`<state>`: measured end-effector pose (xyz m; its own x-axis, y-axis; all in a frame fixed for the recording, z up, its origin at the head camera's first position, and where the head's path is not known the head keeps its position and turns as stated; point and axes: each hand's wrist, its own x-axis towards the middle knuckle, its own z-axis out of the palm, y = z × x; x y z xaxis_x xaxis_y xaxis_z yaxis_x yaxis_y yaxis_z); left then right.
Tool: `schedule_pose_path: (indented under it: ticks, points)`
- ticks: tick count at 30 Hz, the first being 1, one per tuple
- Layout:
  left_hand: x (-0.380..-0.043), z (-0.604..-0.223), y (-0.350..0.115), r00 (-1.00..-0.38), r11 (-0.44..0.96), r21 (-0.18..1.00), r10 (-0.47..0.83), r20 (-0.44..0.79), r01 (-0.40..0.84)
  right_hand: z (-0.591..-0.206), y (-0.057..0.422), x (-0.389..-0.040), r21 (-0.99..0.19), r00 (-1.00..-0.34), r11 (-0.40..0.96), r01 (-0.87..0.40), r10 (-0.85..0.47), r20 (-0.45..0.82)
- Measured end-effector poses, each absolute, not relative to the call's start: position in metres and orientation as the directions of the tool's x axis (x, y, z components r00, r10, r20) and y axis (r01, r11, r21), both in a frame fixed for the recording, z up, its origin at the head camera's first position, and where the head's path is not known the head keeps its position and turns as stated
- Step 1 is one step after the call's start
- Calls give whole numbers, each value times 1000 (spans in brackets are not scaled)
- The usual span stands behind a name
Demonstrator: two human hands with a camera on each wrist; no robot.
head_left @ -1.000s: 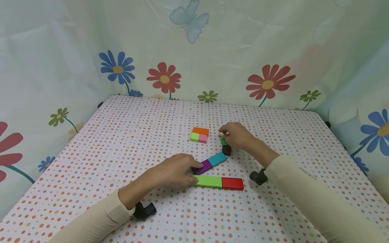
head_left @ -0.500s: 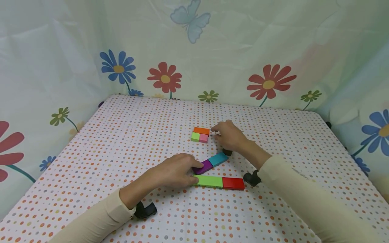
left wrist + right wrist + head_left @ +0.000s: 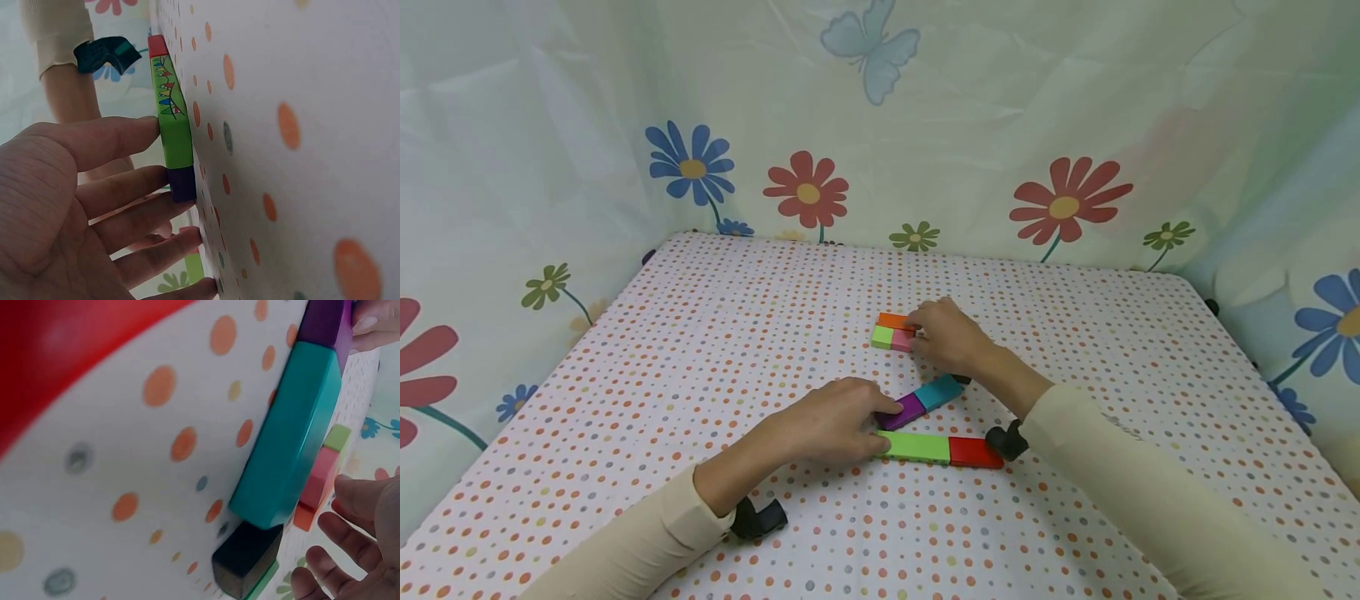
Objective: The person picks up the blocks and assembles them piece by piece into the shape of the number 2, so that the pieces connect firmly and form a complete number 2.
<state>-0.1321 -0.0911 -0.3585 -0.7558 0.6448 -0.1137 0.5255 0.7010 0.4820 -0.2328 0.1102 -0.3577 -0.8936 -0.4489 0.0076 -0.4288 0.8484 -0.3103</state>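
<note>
My left hand (image 3: 838,421) rests its thumb at the near end of a long light-green block (image 3: 917,447), its index fingertip on a purple block (image 3: 910,410). Printed bunting shows on the green block's side in the left wrist view. A red block (image 3: 973,452) continues the green one; a teal block (image 3: 938,392) continues the purple one at a slant. With fingers spread, my right hand (image 3: 951,333) reaches over the right edge of a small cluster: an orange block (image 3: 891,320) behind a short light-green block (image 3: 882,337) and a pink block (image 3: 900,340).
Off the teal block's far end lie a black block (image 3: 247,556) and a dark-green block (image 3: 265,581), mostly hidden by my right hand in the head view. A dotted cloth (image 3: 737,333) covers the table, with a flowered curtain (image 3: 947,125) behind it.
My right hand has moved left, from beside the dark-green block to the right edge of the orange and pink blocks. My left hand and the blocks stay where they were.
</note>
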Motion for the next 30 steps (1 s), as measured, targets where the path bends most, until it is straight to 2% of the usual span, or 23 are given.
schedule_pose_path:
  ticks: [6, 14, 24, 30]
  points:
    - [-132, -359, -91, -755, 705, 473, 645, -119, 528, -357, 100, -232, -298, -905, 871, -390, -422, -49]
    - [-132, -359, -91, -751, 698, 476, 651, -110, 535, -356, 95, -232, -266, -914, 889, -372, -401, -63]
    - [-133, -358, -92, -746, 694, 476, 657, -111, 540, -358, 94, -232, -285, -918, 889, -357, -390, -67]
    - [-134, -359, -92, -740, 692, 471, 663, -113, 547, -359, 97, -233, -351, -915, 870, -345, -396, -81]
